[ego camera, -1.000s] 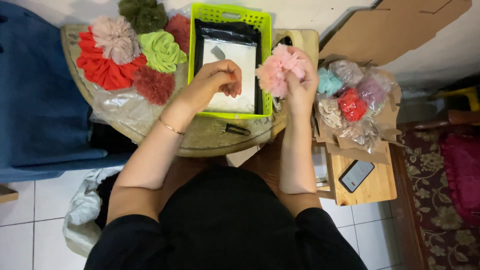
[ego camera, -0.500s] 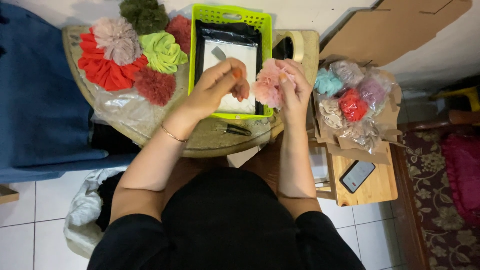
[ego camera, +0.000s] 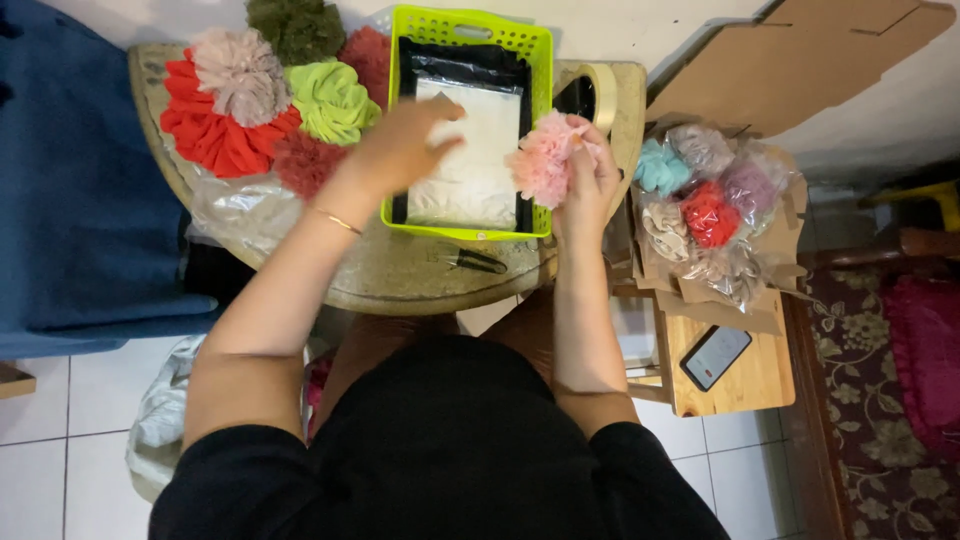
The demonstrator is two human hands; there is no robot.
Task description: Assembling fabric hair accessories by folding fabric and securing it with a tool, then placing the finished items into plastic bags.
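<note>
Your right hand is clamped on a pink ruffled scrunchie, holding it over the right rim of the lime-green basket, which sits at the middle of the round worktop. Your left hand reaches over the basket's left side, fingers loosely curled and blurred, touching or just above the white packet lying inside; you cannot tell whether it grips anything. At the worktop's far left edge lies a cluster of scrunchies: red, beige, light green, dark green. Small black snips lie on the near edge, just in front of the basket. A roll of tape stands at the right edge.
</note>
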